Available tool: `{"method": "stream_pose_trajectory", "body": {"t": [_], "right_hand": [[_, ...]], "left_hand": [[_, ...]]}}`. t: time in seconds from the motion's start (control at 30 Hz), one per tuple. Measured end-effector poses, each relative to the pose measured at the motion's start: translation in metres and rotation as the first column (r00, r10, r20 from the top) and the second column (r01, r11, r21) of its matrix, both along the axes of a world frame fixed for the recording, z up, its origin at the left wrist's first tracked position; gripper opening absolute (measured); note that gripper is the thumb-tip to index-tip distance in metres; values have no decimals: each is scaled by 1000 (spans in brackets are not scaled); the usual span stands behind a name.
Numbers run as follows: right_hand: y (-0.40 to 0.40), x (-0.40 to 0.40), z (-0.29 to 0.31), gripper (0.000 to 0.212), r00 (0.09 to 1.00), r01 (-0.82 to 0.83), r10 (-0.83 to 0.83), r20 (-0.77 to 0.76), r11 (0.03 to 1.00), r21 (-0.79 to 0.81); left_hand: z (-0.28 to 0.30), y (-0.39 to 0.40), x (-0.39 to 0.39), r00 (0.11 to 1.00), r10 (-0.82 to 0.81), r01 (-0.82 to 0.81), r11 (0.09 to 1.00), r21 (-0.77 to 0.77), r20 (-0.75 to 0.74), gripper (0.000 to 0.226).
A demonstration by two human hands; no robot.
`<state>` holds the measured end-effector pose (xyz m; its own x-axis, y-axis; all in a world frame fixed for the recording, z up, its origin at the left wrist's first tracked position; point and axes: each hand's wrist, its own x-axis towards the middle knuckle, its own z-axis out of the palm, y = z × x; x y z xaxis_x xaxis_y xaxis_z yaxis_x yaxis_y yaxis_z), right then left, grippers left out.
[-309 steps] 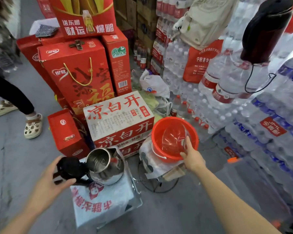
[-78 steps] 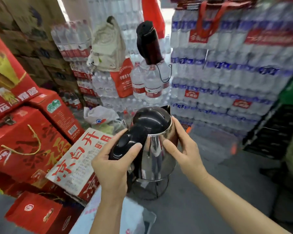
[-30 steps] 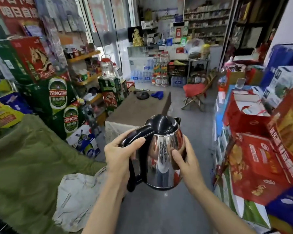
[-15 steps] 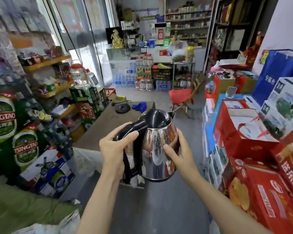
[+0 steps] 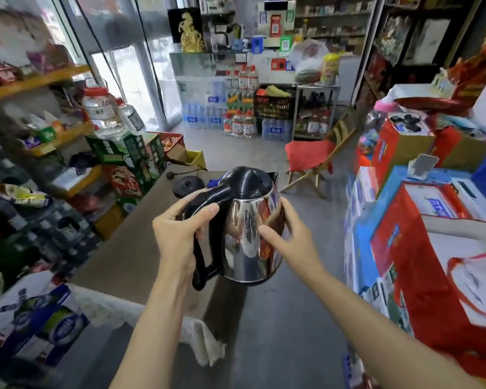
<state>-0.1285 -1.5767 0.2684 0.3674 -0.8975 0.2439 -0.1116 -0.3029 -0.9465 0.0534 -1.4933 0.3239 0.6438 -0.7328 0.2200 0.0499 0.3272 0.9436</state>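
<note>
A steel electric kettle [image 5: 244, 240] with a black lid and black handle hangs in the air in front of me, lid closed. My left hand [image 5: 180, 234] grips the black handle, thumb on top. My right hand [image 5: 285, 235] holds the shiny body from the right, fingers wrapped round its far side and thumb on the front. The kettle's round black base [image 5: 188, 186], with its cord, lies on the brown table [image 5: 129, 248] just beyond the kettle.
Shelves and stacked green beer cartons [image 5: 124, 153] line the left. Red and blue gift boxes [image 5: 421, 248] are piled on the right. A folding chair with red cloth [image 5: 310, 158] stands ahead on the grey floor. Bottled water packs sit before the far counter [image 5: 208, 80].
I have turned away from the water stacks and walked into the shop with the kettle. The table and the black base have come closer. Both hands keep the same hold.
</note>
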Motion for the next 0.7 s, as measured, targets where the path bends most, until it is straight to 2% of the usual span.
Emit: {"method": "stream_pose_trajectory", "body": {"t": [0.07, 0.17, 0.23, 0.5, 0.6, 0.7], "right_hand": [[-38, 14, 0, 60, 999, -38, 38, -19, 999, 32], [-93, 34, 4, 89, 996, -69, 71, -60, 996, 49], [-128, 48, 8, 97, 992, -96, 101, -81, 993, 62], [-278, 111, -5, 99, 961, -242, 246, -129, 969, 43], [-328, 142, -7, 88, 934, -327, 332, -134, 943, 57], [-370, 180, -8, 97, 897, -402, 406, -175, 914, 61]], "left_hand": [[-2, -38, 13, 1000, 24, -24, 1000, 14, 8, 36], [-1, -89, 30, 999, 51, -51, 998, 25, 0, 37], [-1, -120, 43, 998, 61, -61, 998, 25, -8, 38], [-15, -240, 88, 977, 211, -211, 977, 7, -14, 36], [-25, -275, 106, 952, 297, -298, 955, -1, -79, 39], [-34, -305, 130, 913, 391, -392, 920, 10, -115, 40]]}}
